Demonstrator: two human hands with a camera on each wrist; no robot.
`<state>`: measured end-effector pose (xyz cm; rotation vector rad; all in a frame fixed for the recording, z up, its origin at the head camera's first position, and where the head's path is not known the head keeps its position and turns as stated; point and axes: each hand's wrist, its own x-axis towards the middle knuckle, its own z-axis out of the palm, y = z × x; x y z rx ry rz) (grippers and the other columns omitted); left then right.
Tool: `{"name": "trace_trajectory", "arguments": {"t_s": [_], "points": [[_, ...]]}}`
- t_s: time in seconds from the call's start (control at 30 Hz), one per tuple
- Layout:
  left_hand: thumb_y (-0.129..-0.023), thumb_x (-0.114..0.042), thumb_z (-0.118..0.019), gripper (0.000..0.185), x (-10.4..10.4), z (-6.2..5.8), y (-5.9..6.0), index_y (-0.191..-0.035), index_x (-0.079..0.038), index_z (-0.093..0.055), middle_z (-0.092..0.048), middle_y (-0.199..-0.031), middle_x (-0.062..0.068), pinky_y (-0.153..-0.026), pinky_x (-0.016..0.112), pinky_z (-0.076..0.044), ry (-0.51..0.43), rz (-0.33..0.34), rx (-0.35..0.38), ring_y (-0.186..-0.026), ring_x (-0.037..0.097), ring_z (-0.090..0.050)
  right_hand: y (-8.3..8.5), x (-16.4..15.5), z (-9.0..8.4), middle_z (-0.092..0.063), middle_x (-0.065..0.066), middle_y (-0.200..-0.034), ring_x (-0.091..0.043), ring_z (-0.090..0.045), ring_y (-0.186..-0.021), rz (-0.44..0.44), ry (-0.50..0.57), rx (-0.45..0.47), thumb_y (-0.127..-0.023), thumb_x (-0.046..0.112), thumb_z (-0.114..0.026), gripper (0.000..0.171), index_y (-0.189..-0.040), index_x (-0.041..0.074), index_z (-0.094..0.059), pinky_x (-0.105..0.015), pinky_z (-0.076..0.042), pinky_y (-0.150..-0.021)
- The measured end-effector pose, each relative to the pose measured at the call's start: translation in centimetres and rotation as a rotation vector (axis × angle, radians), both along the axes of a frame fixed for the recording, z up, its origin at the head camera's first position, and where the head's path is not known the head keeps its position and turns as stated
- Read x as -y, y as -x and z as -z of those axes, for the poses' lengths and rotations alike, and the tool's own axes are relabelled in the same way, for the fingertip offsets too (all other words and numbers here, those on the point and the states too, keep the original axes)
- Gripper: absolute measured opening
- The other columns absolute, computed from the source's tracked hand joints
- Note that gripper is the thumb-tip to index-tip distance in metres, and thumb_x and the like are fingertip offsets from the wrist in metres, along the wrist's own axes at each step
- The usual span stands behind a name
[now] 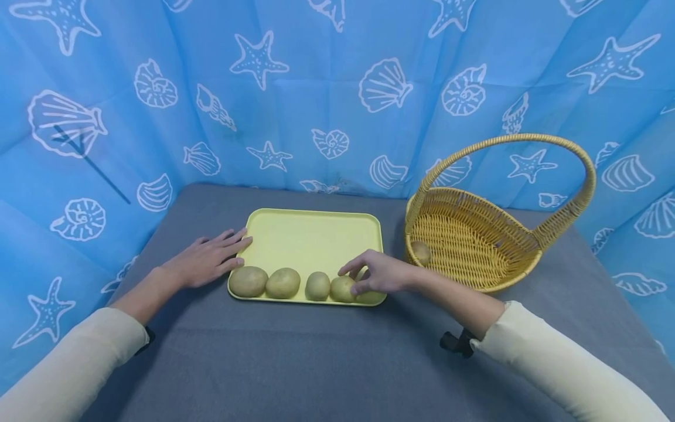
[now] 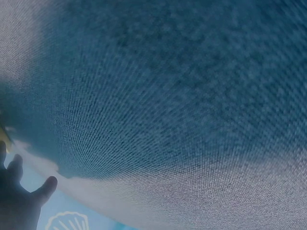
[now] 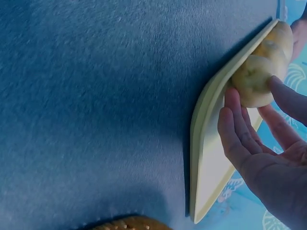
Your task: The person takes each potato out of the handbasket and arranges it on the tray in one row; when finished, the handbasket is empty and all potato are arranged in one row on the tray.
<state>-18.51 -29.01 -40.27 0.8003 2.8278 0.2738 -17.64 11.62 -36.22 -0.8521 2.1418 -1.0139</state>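
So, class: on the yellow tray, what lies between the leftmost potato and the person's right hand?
In the head view, three more potatoes lie in a row between the leftmost potato and the right hand, which touches the last of them.

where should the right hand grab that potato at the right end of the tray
Across its short middle, from above. The potato lies on its side in a row along the near edge of the yellow tray, so its ends are crowded by a neighbour. The right hand already arches over it, fingers touching it; thumb on one long flank and fingers on the other looks safest.
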Motion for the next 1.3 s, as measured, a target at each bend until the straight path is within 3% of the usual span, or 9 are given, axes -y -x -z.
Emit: {"name": "trace_trajectory", "arguments": {"t_s": [0.37,0.6,0.87,1.07,1.3], "points": [[-0.107,-0.042,-0.041,0.059,-0.3,-0.4,-0.3,-0.158,-0.014,-0.031,-0.023,-0.163,0.013,-0.106,0.072,-0.022,0.002,0.002,0.017,-0.148,0.041,-0.021,-0.2,0.2,-0.6,-0.065,-0.019,-0.121,-0.027,-0.071,-0.099,-0.008,-0.031,-0.004,-0.091,0.008,-0.073,0.050,-0.136,-0.006,-0.057,-0.031,-0.055,-0.084],[-0.107,-0.045,-0.040,0.060,-0.3,-0.4,-0.1,-0.159,-0.016,-0.029,-0.022,-0.164,0.012,-0.106,0.073,-0.020,-0.001,-0.006,0.025,-0.149,0.040,-0.020,0.2,-1.3,-3.8,-0.058,-0.027,-0.131,-0.040,-0.064,-0.112,-0.030,-0.021,-0.067,-0.092,0.012,-0.072,0.053,-0.139,-0.002,-0.055,-0.036,-0.054,-0.089],[-0.107,-0.045,-0.041,0.060,-0.3,-0.4,-0.1,-0.158,-0.016,-0.030,-0.022,-0.164,0.012,-0.106,0.073,-0.020,-0.005,-0.009,0.023,-0.148,0.041,-0.020,0.9,-5.7,-7.7,-0.065,-0.014,-0.122,-0.028,-0.065,-0.110,-0.024,-0.051,-0.076,-0.092,0.015,-0.073,0.053,-0.139,0.002,-0.056,-0.038,-0.055,-0.088],[-0.107,-0.046,-0.040,0.060,0.0,-0.5,0.1,-0.159,-0.017,-0.029,-0.021,-0.164,0.012,-0.107,0.073,-0.019,0.000,-0.010,0.024,-0.149,0.040,-0.019,2.2,-10.1,-9.0,-0.066,-0.017,-0.126,-0.032,-0.062,-0.118,-0.038,-0.118,0.031,-0.094,0.014,-0.070,0.052,-0.140,-0.003,-0.053,-0.032,-0.052,-0.094],[-0.107,-0.045,-0.040,0.060,0.1,-0.1,0.0,-0.159,-0.016,-0.029,-0.021,-0.164,0.011,-0.107,0.071,-0.020,0.004,-0.007,0.026,-0.149,0.040,-0.019,4.6,-13.6,-7.9,-0.053,-0.027,-0.140,-0.041,-0.051,-0.130,0.007,-0.118,0.151,-0.094,0.012,-0.069,0.062,-0.146,-0.009,-0.042,-0.033,-0.049,-0.099]]}}
